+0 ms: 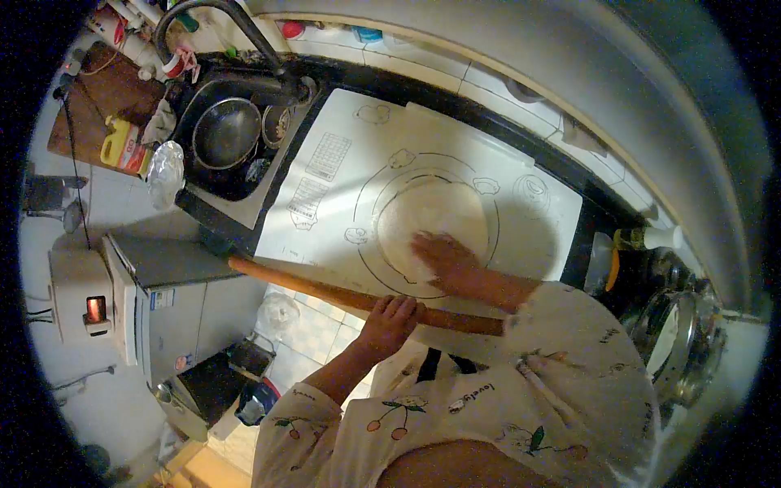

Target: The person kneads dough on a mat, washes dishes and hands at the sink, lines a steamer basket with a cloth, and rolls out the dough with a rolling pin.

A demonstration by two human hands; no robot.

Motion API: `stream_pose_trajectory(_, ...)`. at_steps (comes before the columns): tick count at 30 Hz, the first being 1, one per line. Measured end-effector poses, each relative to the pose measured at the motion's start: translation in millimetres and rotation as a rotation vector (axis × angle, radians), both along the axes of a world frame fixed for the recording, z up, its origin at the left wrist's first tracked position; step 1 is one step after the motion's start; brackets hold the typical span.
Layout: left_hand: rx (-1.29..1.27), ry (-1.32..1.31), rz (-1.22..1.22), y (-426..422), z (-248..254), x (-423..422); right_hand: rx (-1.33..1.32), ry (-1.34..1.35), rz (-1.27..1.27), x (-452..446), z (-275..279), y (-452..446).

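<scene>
A thin round sheet of dough [407, 211] lies on a white printed pastry mat [325, 228], within the mat's ring markings. My right hand [447, 264] is over the lower right part of the dough, fingers stretched out and slightly blurred; whether it presses on the dough I cannot tell. A long wooden rolling pin [317, 289] lies across the mat's near edge, at a slant. My left hand [390, 325] is wrapped round it near the middle. The pin's right end reaches to my right sleeve.
At the upper left is a sink [191, 130] with a pan [228, 134] and a dark faucet [220, 8]. A yellow bottle [122, 146] stands left of it. Glass lids [675, 333] sit at the right. A low cabinet [175, 317] stands at the lower left.
</scene>
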State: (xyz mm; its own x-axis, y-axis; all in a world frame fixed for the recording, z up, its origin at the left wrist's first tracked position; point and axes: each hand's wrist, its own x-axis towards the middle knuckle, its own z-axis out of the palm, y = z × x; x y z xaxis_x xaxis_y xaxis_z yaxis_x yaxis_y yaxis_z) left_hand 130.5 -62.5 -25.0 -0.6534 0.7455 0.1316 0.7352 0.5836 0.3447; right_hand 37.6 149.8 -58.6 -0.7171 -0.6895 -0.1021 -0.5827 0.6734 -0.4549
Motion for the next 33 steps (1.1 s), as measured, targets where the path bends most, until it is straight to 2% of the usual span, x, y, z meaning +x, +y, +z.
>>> stream_pose_trajectory(2,-0.019,-0.009,-0.013,0,0,-6,0.089,-0.072,-0.005,-5,8,46)
stream_pose_trajectory(3,-0.031,-0.017,-0.021,1,-1,-7,0.060,0.000,-0.097,-14,16,45)
stream_pose_trajectory(5,-0.034,-0.015,0.016,6,-6,-11,-0.002,0.138,-0.295,-34,31,36)
stream_pose_trajectory(8,-0.091,-0.068,0.066,17,-4,-27,-0.141,0.263,-0.434,-58,22,-16)
stream_pose_trajectory(11,-0.100,-0.026,0.062,19,-10,-32,-0.035,0.120,0.019,-37,9,-27)
stream_pose_trajectory(16,-0.039,0.047,0.034,19,-10,-38,-0.037,0.194,-0.179,-35,12,31)
stream_pose_trajectory(21,0.013,0.126,0.054,20,-20,-58,0.013,0.221,-0.303,-13,23,52)
stream_pose_trajectory(24,-0.039,-0.076,0.133,23,-16,-71,0.097,0.170,-0.334,8,23,56)
stream_pose_trajectory(26,-0.022,-0.190,0.195,24,-13,-74,0.125,0.070,-0.397,22,44,48)
stream_pose_trajectory(28,0.042,-0.286,0.292,25,-7,-76,0.195,0.150,-0.486,44,57,28)
stream_pose_trajectory(31,-0.071,0.090,0.471,33,-1,-74,0.206,0.253,-0.538,48,53,27)
stream_pose_trajectory(33,-0.087,0.129,0.509,41,-6,-99,0.180,0.254,-0.595,36,40,30)
